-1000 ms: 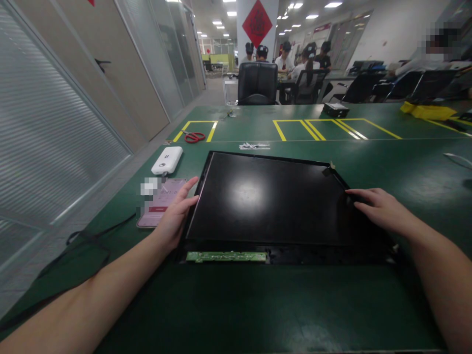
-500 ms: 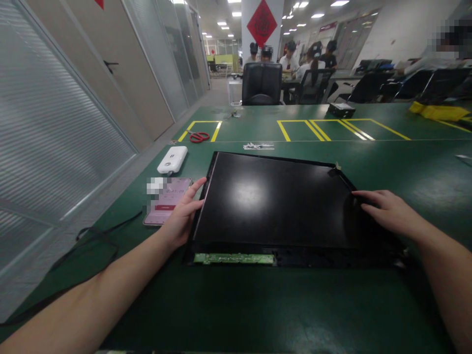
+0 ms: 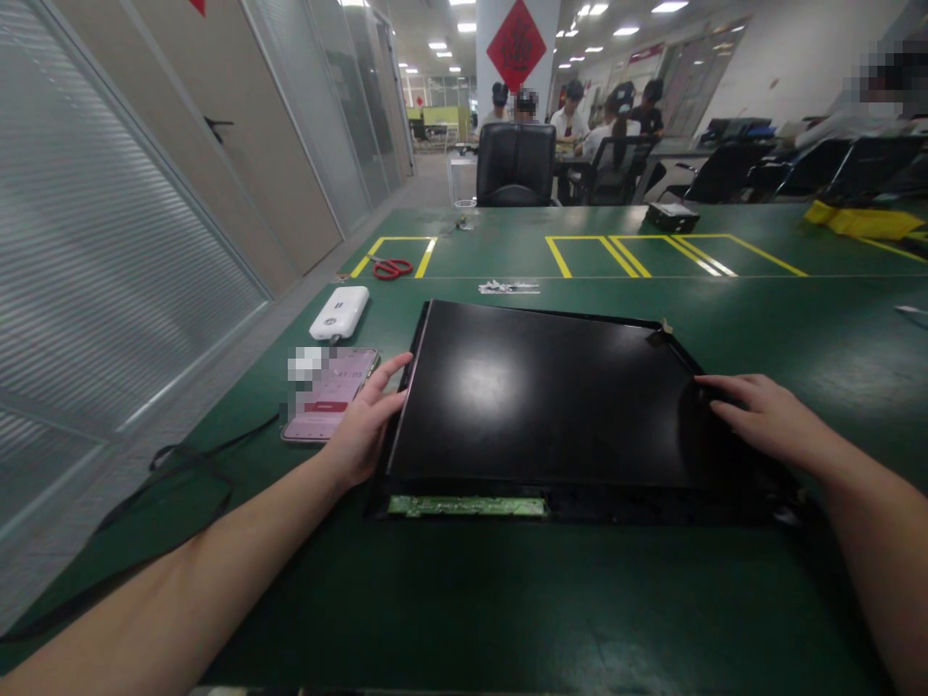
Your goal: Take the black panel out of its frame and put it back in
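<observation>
A black LCD display panel (image 3: 558, 396) in a dark frame lies screen-up on the green table before me. A narrow green circuit board (image 3: 468, 506) runs along the near left part of its frame. My left hand (image 3: 369, 420) grips the panel's left edge, its index finger and thumb on the rim and the other fingers partly hidden. At the opposite edge, my right hand (image 3: 761, 411) holds the frame between thumb and fingers. A small light-coloured tab (image 3: 665, 329) sticks up at the far right corner.
Left of the panel lie a phone (image 3: 330, 396), a white power bank (image 3: 340, 312) and a black cable (image 3: 195, 454). Red-handled scissors (image 3: 392, 269), white scraps (image 3: 508, 287) and a black box (image 3: 672, 216) sit farther back. Several people are beyond the chairs.
The panel has shifted slightly to the right at its left side, and my left hand has moved with it. My right hand stays almost where it was.
</observation>
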Demonstrator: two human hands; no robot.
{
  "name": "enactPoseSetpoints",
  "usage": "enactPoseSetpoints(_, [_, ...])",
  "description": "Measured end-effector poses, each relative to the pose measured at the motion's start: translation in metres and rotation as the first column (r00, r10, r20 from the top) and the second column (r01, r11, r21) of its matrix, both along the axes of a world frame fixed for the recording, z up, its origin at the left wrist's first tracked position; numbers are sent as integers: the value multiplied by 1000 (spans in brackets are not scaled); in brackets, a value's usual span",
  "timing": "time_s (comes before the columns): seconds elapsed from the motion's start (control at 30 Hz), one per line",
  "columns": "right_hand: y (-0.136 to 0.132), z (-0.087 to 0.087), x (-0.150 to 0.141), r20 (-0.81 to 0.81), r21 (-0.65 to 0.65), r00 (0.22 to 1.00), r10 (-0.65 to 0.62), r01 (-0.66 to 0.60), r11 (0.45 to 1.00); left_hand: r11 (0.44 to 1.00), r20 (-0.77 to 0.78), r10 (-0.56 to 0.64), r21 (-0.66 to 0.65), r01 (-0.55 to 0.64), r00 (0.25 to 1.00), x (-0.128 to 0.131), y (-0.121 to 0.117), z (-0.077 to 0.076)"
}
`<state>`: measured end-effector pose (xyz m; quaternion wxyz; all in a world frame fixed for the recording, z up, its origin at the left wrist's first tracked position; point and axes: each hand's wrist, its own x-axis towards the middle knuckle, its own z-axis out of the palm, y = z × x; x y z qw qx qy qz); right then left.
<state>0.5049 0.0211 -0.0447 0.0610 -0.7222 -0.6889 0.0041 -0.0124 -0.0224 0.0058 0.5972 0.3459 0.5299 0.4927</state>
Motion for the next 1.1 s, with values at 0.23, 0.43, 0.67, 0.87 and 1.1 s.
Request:
enactPoseSetpoints(0.23, [-1, 6, -6, -25, -73, 998, -49, 47, 996, 1000, 21, 8, 5, -9, 1000, 2, -1, 0])
enactPoseSetpoints(0.43, [1, -2, 0, -19, -2, 1000, -15, 15, 1000, 999, 27, -14, 29, 13, 1000, 1, -1, -3])
enactPoseSetpoints(0.67, [0, 1, -3, -26, -33, 999, -32, 31, 999, 995, -12, -66, 78, 66, 998, 2, 0, -3])
enactPoseSetpoints(0.87, [0, 1, -3, -24, -15, 999, -36, 36, 999, 978, 17, -166, 131, 163, 986, -1, -3, -10])
enactPoseSetpoints(1.1, [-1, 2, -5, -40, 1, 998, -41, 41, 999, 964, -2, -185, 194, 182, 983, -4, -4, -17])
